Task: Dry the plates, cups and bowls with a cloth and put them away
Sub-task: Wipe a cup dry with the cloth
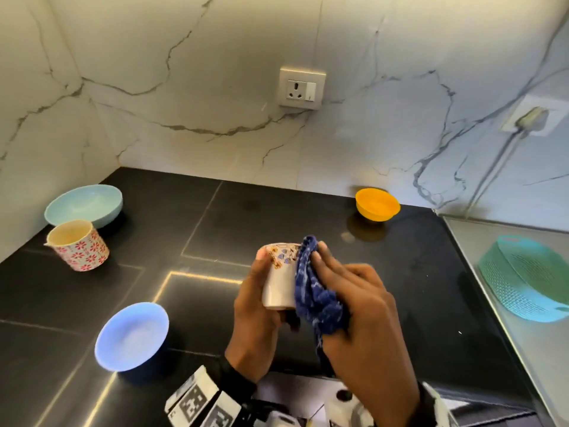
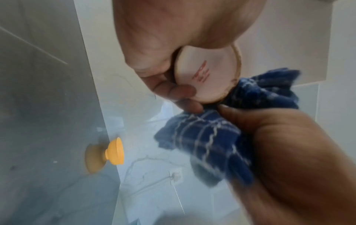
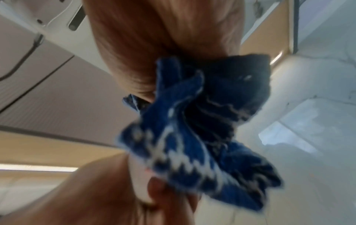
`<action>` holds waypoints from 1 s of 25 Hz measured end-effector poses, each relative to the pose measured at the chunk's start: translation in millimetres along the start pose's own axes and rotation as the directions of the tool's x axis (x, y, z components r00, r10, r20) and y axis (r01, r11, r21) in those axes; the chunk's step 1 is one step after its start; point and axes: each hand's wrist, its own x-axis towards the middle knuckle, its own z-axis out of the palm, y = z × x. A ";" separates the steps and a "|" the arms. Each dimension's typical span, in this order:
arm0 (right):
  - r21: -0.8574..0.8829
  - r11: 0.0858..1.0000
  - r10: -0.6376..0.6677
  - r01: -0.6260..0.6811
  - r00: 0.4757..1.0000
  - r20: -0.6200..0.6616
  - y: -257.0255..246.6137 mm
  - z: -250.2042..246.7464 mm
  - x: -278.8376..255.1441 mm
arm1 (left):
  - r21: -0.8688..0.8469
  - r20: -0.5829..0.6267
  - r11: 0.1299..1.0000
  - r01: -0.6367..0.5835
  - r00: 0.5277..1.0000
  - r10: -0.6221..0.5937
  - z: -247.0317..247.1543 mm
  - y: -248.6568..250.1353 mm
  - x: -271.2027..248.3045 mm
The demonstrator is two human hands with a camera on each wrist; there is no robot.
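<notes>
Item one, centre of the head view: my left hand [image 1: 258, 306] is wrapped round a cream cup [image 1: 280, 275] with small blue and orange flowers near its rim, held above the black counter [image 1: 277, 211]. The thumb lies along the cup's left side and the cup is tilted, mouth pointing toward the top of the frame. In the left wrist view its flat base [image 2: 208, 73] faces the camera, with a faint red mark I cannot read.

Item two: my right hand [image 1: 357, 306] is bunched round a dark blue cloth [image 1: 317, 297] with thin white lines and presses it against the cup's right side, the cloth's upper end reaching the rim. Whether any of it goes inside the cup I cannot tell. The right wrist view shows the cloth [image 3: 202, 129] crumpled at the fingers, much blurred.

Remaining stock on the counter:
- pale teal bowl [image 1: 83, 204], far left, upright.
- cup with red flower pattern [image 1: 77, 245], just in front of the teal bowl, upright.
- blue bowl [image 1: 132, 335], lower left, tilted.
- orange bowl [image 1: 377, 204], upper right of centre, near the marble wall [image 1: 215, 87].

At the right edge, a teal basket [image 1: 523, 278] lies on a steel surface. A wall socket [image 1: 301, 87] sits at upper centre.
</notes>
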 end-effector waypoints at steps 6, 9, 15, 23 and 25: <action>-0.101 0.994 -0.051 0.047 0.998 -0.037 -8.8 6.6 -31.3 | -0.034 0.048 0.988 0.150 0.988 -0.148 -6.2 4.9 11.3; -0.116 0.993 -0.027 0.018 0.997 -0.074 -6.6 1.8 -37.0 | 0.029 0.102 0.975 0.222 0.969 -0.224 0.7 -4.0 3.3; -0.223 0.975 -0.030 0.017 0.998 -0.056 2.6 -18.0 -27.7 | 0.170 0.128 0.982 0.085 0.986 -0.108 21.6 -10.9 4.6; -0.152 0.988 -0.006 -0.011 0.994 -0.109 15.4 -27.1 -19.8 | 0.298 0.127 0.954 -0.036 0.992 -0.002 31.1 -13.7 -1.1; -0.206 0.977 -0.064 0.048 0.995 -0.072 8.1 -25.9 -18.5 | 0.250 0.142 0.968 -0.024 0.990 -0.012 31.4 -10.1 -1.4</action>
